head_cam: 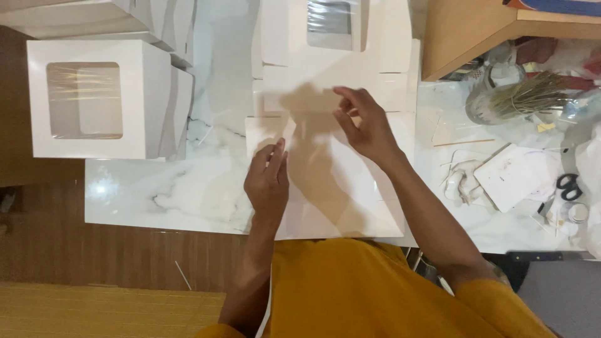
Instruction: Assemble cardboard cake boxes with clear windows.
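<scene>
white marble table above a wood floor; left hand presses flat box cardboard, fingers together; right hand pinches its flap.

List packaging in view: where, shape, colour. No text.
Assembled box: left on the marble table, white cube, clear square window.
Flat box blank: centre, white card under the left hand and right hand.
Second flat blank: top centre, white, clear window.
Flat white blanks: stacked top left.
</scene>
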